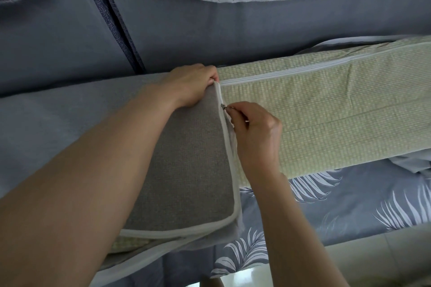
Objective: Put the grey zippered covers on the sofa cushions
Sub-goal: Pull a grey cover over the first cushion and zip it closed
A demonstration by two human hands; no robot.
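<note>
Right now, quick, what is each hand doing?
Left hand: grips the top corner of the grey cover.
Right hand: pinches the zipper pull.

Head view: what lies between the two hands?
In the head view, the white piped edge of the grey cover runs between the left hand, gripping its top corner, and the right hand, pinching the zipper pull.
</note>
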